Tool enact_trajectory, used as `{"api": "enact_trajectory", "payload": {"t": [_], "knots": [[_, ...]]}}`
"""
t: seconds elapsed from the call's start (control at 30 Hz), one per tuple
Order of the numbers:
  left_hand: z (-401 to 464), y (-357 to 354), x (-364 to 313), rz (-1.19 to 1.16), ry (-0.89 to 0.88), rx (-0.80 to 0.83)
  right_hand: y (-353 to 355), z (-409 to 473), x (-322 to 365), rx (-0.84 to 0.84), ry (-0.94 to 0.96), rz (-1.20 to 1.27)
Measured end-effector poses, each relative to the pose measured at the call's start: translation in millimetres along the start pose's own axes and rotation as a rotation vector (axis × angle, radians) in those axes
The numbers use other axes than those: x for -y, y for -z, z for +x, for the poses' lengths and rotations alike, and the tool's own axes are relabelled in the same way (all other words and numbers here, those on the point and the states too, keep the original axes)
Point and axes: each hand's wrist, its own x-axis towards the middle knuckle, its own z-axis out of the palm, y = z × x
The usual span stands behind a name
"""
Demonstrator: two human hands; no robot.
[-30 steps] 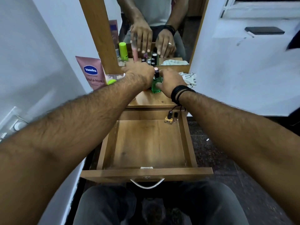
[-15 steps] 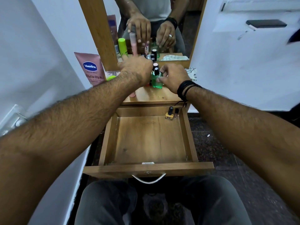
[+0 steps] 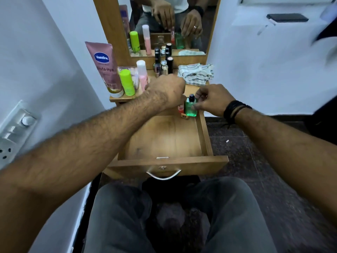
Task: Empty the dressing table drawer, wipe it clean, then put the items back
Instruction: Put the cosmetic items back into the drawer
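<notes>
The wooden drawer (image 3: 203, 137) is pulled out and its floor is almost bare. My right hand (image 3: 213, 99) pinches a green bottle with a black cap (image 3: 191, 107) at the drawer's back right corner. My left hand (image 3: 168, 93) is curled round a small red tube (image 3: 180, 108) right beside the green bottle. A small yellow bottle (image 3: 183, 116) sits in that corner, mostly hidden. On the dressing table top stand a pink Vaseline tube (image 3: 106, 68), a lime green bottle (image 3: 127, 82), a pink bottle (image 3: 142, 72) and several small dark bottles (image 3: 164, 64).
A crumpled checked cloth (image 3: 196, 73) lies at the table top's back right. The mirror (image 3: 167, 24) behind reflects my hands. A switch panel (image 3: 14, 128) is on the left wall. My knees (image 3: 164, 216) sit under the drawer's metal handle (image 3: 163, 175).
Both hands came back from the table top and down to the drawer's back right corner, carrying the green bottle and the red tube.
</notes>
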Motion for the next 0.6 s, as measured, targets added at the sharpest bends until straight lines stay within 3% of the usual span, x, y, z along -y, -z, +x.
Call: {"api": "enact_trajectory", "payload": {"t": [0.3,0.6], "knots": [[-6,-62,-18,-0.161,0.071,0.055,-44,-8,-33,0.02,-0.028,-0.244],[11,-89,-14,-0.191,0.125,0.086,-75,2,-44,-0.023,-0.106,-0.241]]}}
